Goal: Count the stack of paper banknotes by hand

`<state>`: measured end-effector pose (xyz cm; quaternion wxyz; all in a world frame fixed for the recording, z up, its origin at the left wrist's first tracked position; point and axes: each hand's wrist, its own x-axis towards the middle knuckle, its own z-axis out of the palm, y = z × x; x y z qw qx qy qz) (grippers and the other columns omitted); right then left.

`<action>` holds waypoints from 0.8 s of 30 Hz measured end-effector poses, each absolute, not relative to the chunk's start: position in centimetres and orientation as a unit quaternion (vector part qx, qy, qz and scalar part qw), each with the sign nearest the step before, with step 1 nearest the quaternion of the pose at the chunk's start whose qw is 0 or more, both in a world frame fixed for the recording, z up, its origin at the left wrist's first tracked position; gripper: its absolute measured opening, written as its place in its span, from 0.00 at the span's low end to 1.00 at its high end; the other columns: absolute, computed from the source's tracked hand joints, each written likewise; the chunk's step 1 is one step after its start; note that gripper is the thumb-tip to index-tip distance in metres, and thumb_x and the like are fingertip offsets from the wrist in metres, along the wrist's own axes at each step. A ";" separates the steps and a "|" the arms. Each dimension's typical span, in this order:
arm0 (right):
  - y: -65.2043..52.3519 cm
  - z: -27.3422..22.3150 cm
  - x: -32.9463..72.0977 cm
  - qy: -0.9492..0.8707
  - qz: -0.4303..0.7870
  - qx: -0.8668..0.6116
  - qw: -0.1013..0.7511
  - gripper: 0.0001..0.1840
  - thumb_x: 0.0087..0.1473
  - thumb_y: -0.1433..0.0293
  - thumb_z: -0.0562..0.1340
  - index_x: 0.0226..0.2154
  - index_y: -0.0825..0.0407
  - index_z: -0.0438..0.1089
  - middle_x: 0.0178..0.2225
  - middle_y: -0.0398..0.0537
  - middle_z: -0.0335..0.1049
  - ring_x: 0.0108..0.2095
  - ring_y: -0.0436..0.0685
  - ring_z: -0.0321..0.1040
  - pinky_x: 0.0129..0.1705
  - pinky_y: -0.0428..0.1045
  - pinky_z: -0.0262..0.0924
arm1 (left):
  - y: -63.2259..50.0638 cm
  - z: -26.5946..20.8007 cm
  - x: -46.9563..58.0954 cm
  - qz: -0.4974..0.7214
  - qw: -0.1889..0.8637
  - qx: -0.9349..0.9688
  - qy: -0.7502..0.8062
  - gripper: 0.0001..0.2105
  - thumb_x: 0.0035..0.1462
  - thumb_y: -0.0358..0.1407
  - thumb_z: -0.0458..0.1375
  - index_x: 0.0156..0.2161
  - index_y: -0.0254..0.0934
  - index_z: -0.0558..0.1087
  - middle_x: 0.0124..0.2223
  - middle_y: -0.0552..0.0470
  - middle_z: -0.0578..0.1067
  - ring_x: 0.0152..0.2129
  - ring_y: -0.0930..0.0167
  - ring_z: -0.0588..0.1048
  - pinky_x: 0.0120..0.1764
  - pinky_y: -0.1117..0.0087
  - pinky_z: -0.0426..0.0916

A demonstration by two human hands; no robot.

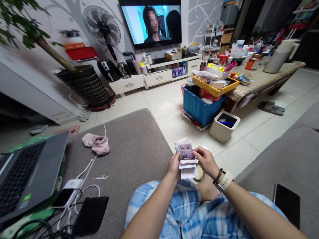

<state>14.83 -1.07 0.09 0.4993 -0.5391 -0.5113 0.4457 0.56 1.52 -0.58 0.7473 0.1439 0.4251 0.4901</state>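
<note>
I sit on a grey sofa with both hands raised over my lap. My left hand holds a stack of banknotes and folded paper slips from the left side. My right hand, with a watch and a bead bracelet at the wrist, pinches the top purple note from the right. White slips hang below the notes. My legs in blue plaid shorts lie under the hands.
A grey ottoman to the left carries pink socks, a laptop, chargers and a dark phone. Ahead on the tiled floor stand a beige bin and a blue box. Another phone lies at my right.
</note>
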 end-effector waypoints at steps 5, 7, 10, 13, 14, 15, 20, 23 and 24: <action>-1.1 0.1 14.8 -0.508 0.450 -0.534 0.504 0.17 0.57 0.54 0.62 0.28 0.51 0.70 0.26 0.44 0.69 0.29 0.54 0.63 0.33 0.48 0.58 | 1.5 -0.5 0.7 0.492 0.743 0.140 0.432 0.09 0.53 0.38 0.65 0.34 0.32 0.77 0.28 0.49 0.80 0.24 0.67 0.78 0.33 0.68 0.71; -1.1 0.1 14.8 -0.505 0.452 -0.533 0.507 0.19 0.57 0.53 0.62 0.26 0.51 0.69 0.24 0.43 0.67 0.27 0.53 0.62 0.31 0.48 0.57 | 1.5 -0.4 0.6 0.491 0.741 0.138 0.437 0.08 0.54 0.37 0.64 0.34 0.31 0.77 0.27 0.49 0.80 0.23 0.67 0.78 0.32 0.68 0.70; -1.1 0.1 14.9 -0.505 0.463 -0.527 0.503 0.24 0.60 0.51 0.58 0.24 0.51 0.68 0.22 0.42 0.64 0.24 0.52 0.57 0.27 0.47 0.53 | 1.5 -0.4 0.6 0.481 0.743 0.145 0.442 0.09 0.54 0.37 0.64 0.35 0.31 0.77 0.27 0.47 0.80 0.24 0.65 0.79 0.34 0.66 0.72; -1.1 0.0 14.8 -0.510 0.479 -0.521 0.490 0.26 0.61 0.50 0.56 0.23 0.51 0.69 0.23 0.44 0.67 0.23 0.52 0.58 0.27 0.48 0.54 | 1.5 -0.4 0.6 0.479 0.747 0.149 0.437 0.09 0.53 0.37 0.65 0.35 0.31 0.77 0.28 0.45 0.81 0.27 0.62 0.81 0.37 0.63 0.73; -1.1 -0.1 14.8 -0.507 0.484 -0.521 0.487 0.25 0.60 0.50 0.58 0.23 0.51 0.69 0.23 0.44 0.68 0.24 0.52 0.59 0.28 0.48 0.54 | 1.5 -0.4 0.6 0.482 0.746 0.146 0.436 0.09 0.52 0.36 0.65 0.35 0.31 0.76 0.28 0.45 0.81 0.27 0.62 0.81 0.38 0.63 0.74; -1.1 -0.2 14.8 -0.503 0.486 -0.524 0.486 0.23 0.58 0.51 0.60 0.23 0.51 0.68 0.23 0.44 0.68 0.24 0.52 0.60 0.28 0.48 0.55 | 1.5 -0.4 0.6 0.485 0.744 0.144 0.436 0.08 0.52 0.36 0.65 0.34 0.31 0.76 0.28 0.45 0.81 0.27 0.62 0.81 0.38 0.63 0.74; -1.0 -0.7 14.8 -0.472 0.444 -0.570 0.504 0.21 0.48 0.54 0.70 0.23 0.50 0.63 0.20 0.39 0.62 0.23 0.51 0.57 0.26 0.47 0.52 | 1.3 -0.3 0.5 0.471 0.748 0.147 0.443 0.10 0.48 0.34 0.67 0.36 0.32 0.75 0.28 0.47 0.80 0.26 0.63 0.81 0.35 0.65 0.73; -0.8 -1.0 15.1 -0.444 0.421 -0.590 0.526 0.21 0.45 0.54 0.72 0.27 0.50 0.65 0.21 0.39 0.63 0.23 0.52 0.59 0.27 0.47 0.53 | 1.2 -0.4 0.4 0.461 0.752 0.163 0.442 0.13 0.45 0.34 0.69 0.37 0.32 0.75 0.28 0.48 0.80 0.28 0.62 0.81 0.34 0.66 0.73; -0.8 -1.0 15.1 -0.442 0.419 -0.591 0.529 0.21 0.45 0.54 0.72 0.28 0.50 0.66 0.22 0.40 0.64 0.24 0.52 0.60 0.27 0.47 0.54 | 1.2 -0.4 0.3 0.462 0.752 0.166 0.439 0.14 0.44 0.34 0.70 0.37 0.32 0.75 0.28 0.47 0.80 0.29 0.61 0.81 0.35 0.65 0.73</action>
